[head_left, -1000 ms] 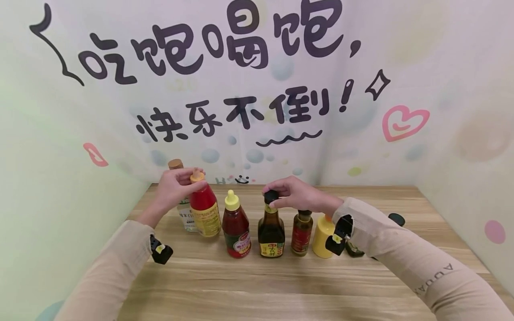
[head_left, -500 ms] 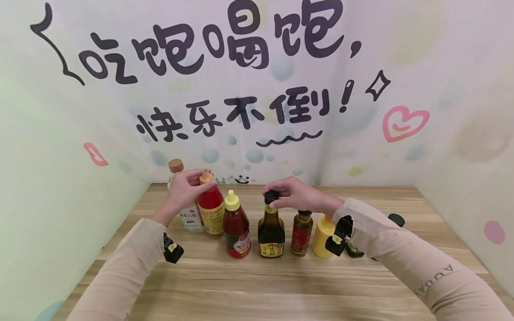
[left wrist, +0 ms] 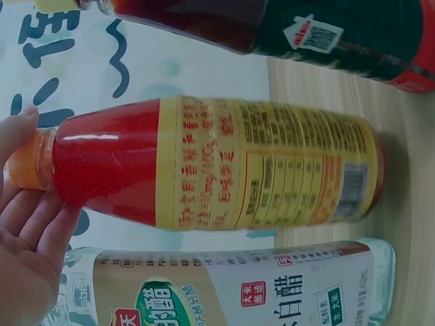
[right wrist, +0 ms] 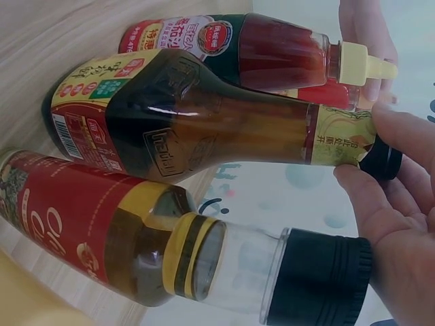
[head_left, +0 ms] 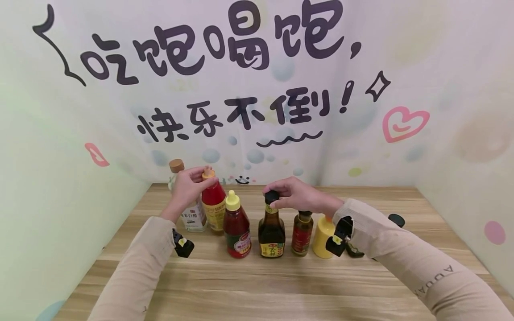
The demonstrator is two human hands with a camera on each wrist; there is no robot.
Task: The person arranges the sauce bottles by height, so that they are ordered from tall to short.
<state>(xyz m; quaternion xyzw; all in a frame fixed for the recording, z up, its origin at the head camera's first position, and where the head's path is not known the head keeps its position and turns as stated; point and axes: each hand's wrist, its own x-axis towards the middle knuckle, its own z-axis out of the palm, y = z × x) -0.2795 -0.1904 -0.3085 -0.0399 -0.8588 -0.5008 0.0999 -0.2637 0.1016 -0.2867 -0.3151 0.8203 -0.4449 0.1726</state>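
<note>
My left hand point(head_left: 186, 189) grips the orange cap of a red sauce bottle point(head_left: 214, 203) with a yellow label. In the left wrist view that sauce bottle point(left wrist: 197, 163) stands between a clear white vinegar bottle point(left wrist: 224, 285) and a dark red ketchup bottle point(left wrist: 204, 17). My right hand point(head_left: 299, 195) pinches the dark soy sauce bottle point(head_left: 271, 229) at its black cap and neck. The soy sauce bottle point(right wrist: 149, 122) has a yellow and red label in the right wrist view. The ketchup bottle, with its pale yellow nozzle, stands upright between the two held bottles.
Right of the soy sauce stand a small red-labelled bottle point(head_left: 302, 234) with a black cap and a yellow bottle point(head_left: 322, 238). A dark-capped bottle point(head_left: 396, 219) is mostly hidden behind the right sleeve. A printed cloth point(head_left: 281, 165) hangs behind the wooden table point(head_left: 257, 290).
My left hand has moved right with the red sauce bottle, bringing it from in front of the vinegar bottle to between vinegar and ketchup. My right hand has stayed on the soy sauce bottle.
</note>
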